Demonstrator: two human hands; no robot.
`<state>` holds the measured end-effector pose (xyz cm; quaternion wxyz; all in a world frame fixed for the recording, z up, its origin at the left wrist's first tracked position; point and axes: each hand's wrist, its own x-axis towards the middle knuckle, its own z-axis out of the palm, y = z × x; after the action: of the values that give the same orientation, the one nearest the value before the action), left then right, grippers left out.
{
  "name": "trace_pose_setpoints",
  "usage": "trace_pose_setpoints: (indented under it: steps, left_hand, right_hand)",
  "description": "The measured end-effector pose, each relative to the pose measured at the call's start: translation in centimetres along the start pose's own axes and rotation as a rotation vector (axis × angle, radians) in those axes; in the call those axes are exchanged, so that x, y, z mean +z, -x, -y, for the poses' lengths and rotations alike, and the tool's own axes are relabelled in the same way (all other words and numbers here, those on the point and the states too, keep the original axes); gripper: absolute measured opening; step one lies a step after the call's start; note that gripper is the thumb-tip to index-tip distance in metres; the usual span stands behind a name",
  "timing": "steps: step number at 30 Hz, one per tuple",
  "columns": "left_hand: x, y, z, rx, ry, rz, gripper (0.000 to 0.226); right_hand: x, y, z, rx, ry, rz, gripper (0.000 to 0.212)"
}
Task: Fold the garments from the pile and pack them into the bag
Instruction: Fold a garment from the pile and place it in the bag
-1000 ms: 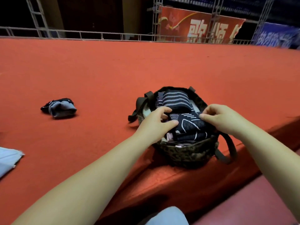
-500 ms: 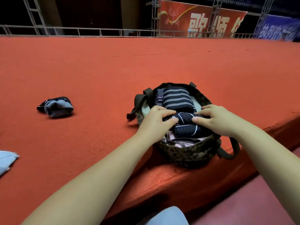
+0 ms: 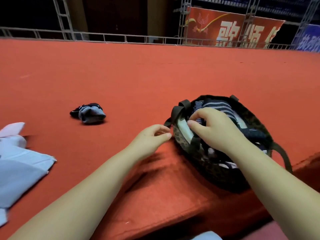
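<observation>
Red-carpeted platform (image 3: 155, 75): full bag (image 3: 213, 172) at its near edge, right hand (image 3: 213, 129) curled onto packed garments (image 3: 218, 108), left hand (image 3: 152, 137) empty, loosely curled; further pressing risks tipping it off.

A broad red-carpeted platform (image 3: 138, 75) stretches to a metal railing (image 3: 103, 36). Beyond it, a red banner (image 3: 230, 30) with pale characters hangs beside a blue banner (image 3: 310, 40) on truss scaffolding (image 3: 62, 16).

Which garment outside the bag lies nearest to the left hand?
The small dark-and-grey bundle, beyond the left hand. The pale blue garments lie farther away, at the left edge.
</observation>
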<state>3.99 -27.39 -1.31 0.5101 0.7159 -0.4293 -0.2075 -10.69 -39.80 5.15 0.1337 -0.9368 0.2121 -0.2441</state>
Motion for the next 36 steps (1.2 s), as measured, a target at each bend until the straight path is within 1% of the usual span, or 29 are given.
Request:
trace_pose_setpoints:
  steps: [3, 7, 9, 11, 12, 14, 15, 16, 20, 22, 23, 24, 26, 28, 29, 30, 32, 33, 34, 36]
  left_hand:
    - [-3.9, 1.1, 2.4, -0.055, -0.048, -0.059, 0.016]
    - [-9.3, 2.6, 6.1, -0.131, -0.104, -0.170, 0.016]
    - [-12.0, 3.1, 8.3, -0.176, -0.130, -0.232, 0.015]
    - [-14.6, 3.6, 10.9, -0.209, -0.116, -0.340, 0.009]
    - [-15.4, 3.8, 11.7, -0.209, -0.052, -0.408, 0.008]
    - [-16.3, 3.8, 12.7, -0.202, 0.183, -0.552, 0.013]
    - [-16.4, 3.7, 12.8, -0.195, 0.285, -0.601, 0.014]
    - [-16.5, 3.4, 12.8, -0.184, 0.326, -0.626, 0.014]
    - [-16.4, 2.9, 13.6, -0.173, 0.328, -0.621, 0.013]
    - [-16.4, 2.7, 13.9, -0.175, 0.333, -0.627, 0.014]
    - [-16.7, 2.7, 14.1, -0.174, 0.322, -0.631, 0.013]
    - [-16.9, 2.7, 14.2, -0.170, 0.319, -0.628, 0.012]
    - [-17.1, 2.6, 14.3, -0.169, 0.336, -0.608, 0.009]
    - [-17.4, 2.6, 14.2, -0.166, 0.362, -0.580, 0.015]
    - [-17.4, 2.7, 14.2, -0.159, 0.371, -0.571, 0.019]
    - [-17.4, 2.7, 14.0, -0.155, 0.384, -0.566, 0.023]
    - [-17.5, 2.9, 13.8, -0.151, 0.409, -0.572, 0.029]
    - [-17.5, 3.0, 13.8, -0.148, 0.419, -0.577, 0.030]
    - [-17.5, 3.1, 13.8, -0.144, 0.433, -0.578, 0.031]
    - [-17.5, 3.3, 13.8, -0.098, 0.425, -0.579, 0.032]
  right_hand:
    - [3.9, -1.4, 2.8, -0.048, -0.018, 0.071, 0.019]
    - [10.0, -3.8, 5.8, -0.011, -0.082, 0.222, 0.022]
    - [13.0, -5.2, 7.0, -0.003, -0.121, 0.285, 0.017]
    - [16.1, -6.8, 8.5, -0.001, -0.164, 0.334, 0.013]
    - [17.3, -7.6, 9.0, 0.013, -0.207, 0.346, 0.013]
    - [19.9, -9.2, 10.1, 0.042, -0.354, 0.343, 0.016]
    - [21.0, -10.0, 10.6, 0.058, -0.439, 0.328, 0.017]
    - [22.0, -10.9, 11.2, 0.074, -0.513, 0.305, 0.019]
    - [25.6, -15.0, 13.4, 0.133, -0.648, 0.175, 0.042]
    - [26.8, -17.1, 14.4, 0.127, -0.674, 0.090, 0.050]
    - [27.6, -18.2, 15.2, 0.116, -0.680, 0.072, 0.053]
    - [28.2, -19.2, 15.8, 0.103, -0.668, 0.077, 0.054]
    - [29.4, -20.6, 16.6, 0.063, -0.599, 0.144, 0.057]
    - [30.2, -20.9, 17.2, 0.032, -0.509, 0.209, 0.063]
    - [30.5, -20.7, 17.3, 0.033, -0.473, 0.211, 0.066]
    - [30.6, -20.5, 17.3, 0.038, -0.449, 0.198, 0.063]
    - [30.6, -19.6, 17.1, 0.035, -0.410, 0.183, 0.041]
    - [30.4, -19.0, 17.0, 0.038, -0.416, 0.197, 0.037]
    - [30.0, -18.1, 16.9, 0.050, -0.466, 0.219, 0.038]
    - [28.9, -15.9, 17.1, 0.141, -0.715, 0.287, 0.042]
